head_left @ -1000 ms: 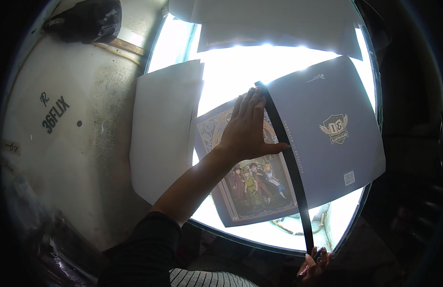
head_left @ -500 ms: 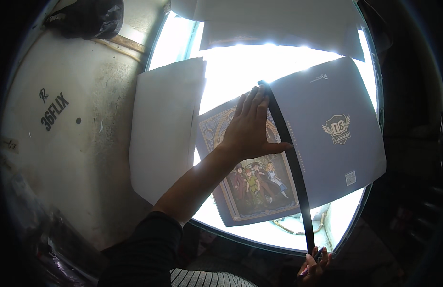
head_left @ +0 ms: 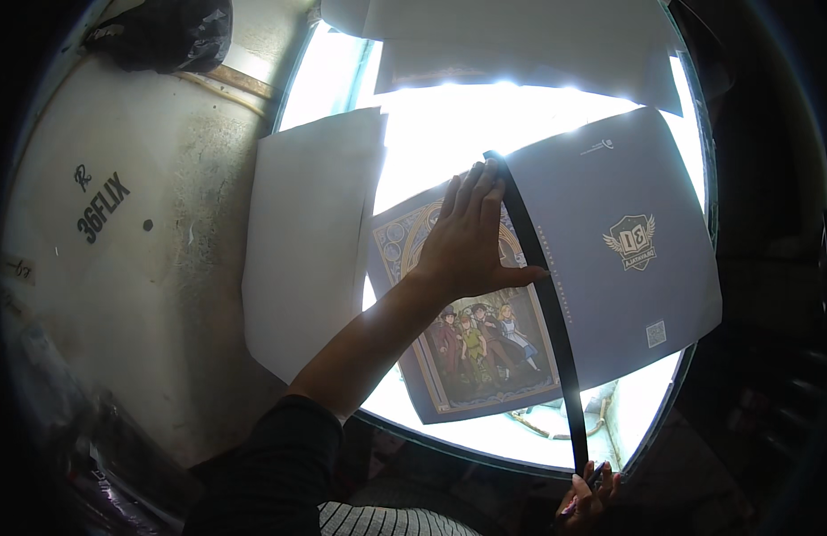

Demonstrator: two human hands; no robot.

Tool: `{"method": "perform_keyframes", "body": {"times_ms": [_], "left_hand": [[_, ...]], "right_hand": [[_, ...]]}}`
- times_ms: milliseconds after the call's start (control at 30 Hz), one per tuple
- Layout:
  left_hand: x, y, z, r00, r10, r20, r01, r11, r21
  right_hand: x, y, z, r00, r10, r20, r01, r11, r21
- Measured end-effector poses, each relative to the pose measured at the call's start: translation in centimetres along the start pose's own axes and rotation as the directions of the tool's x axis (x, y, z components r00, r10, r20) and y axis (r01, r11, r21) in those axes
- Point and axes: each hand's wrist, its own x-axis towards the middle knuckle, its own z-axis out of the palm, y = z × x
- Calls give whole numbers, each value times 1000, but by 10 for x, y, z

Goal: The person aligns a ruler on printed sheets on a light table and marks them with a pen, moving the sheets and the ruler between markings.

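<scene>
A printed cover sheet [head_left: 601, 241] in greyish purple lies across a glowing light table, with a framed picture of cartoon figures [head_left: 487, 339] on its left half and a winged crest on its right. Over its middle runs a long black strip [head_left: 556, 335], from the sheet's far edge to beyond its near edge. My left hand [head_left: 467, 232] is laid flat with fingers stretched, fingertips by the strip's far end and thumb on its middle. At the near table edge, my right hand [head_left: 590, 498] pinches the strip's lower end; a small dark object shows among its fingers, too small to name.
A stack of white sheets [head_left: 313, 232] overlaps the light table's left side. More pale sheets [head_left: 520, 54] cover its far end. On the worn surface at left are a black plastic bag [head_left: 167, 36] and clear plastic wrapping [head_left: 118, 456]. The glass edge [head_left: 449, 454] borders the near side.
</scene>
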Motion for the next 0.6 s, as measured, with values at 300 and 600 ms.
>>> {"method": "perform_keyframes", "body": {"times_ms": [300,600], "left_hand": [[16,4,-9,1000,19,7,-17,979,-202],[17,25,-5,990,3,141,7,997,-71]], "right_hand": [[-2,6,1,989,93,113,-87,995,-52],[-3,11,1,989,129,77,-127,991,-34]]}}
